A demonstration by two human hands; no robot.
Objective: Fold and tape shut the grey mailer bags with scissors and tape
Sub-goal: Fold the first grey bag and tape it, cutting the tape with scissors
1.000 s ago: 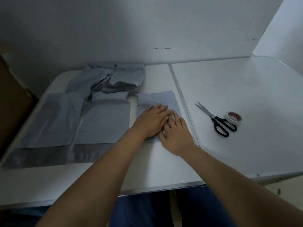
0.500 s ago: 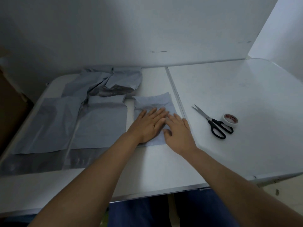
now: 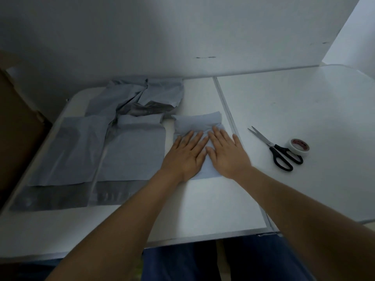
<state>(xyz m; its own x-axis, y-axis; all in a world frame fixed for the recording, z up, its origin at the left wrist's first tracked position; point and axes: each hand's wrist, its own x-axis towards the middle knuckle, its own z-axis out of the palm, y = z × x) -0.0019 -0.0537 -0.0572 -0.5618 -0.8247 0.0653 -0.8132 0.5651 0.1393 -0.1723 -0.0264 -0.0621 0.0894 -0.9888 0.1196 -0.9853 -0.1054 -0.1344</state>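
A makeshift packing station in a plain room, not a shop or a workshop. A white folding table with a centre seam stands against bare white walls. On it lie flat grey mailer bags, black-handled scissors and a roll of tape; brown cardboard leans at the left.

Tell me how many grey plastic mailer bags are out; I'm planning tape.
4, perhaps more hidden: folded grey plastic mailer bag under both hands, two flat leftward, crumpled one behind.
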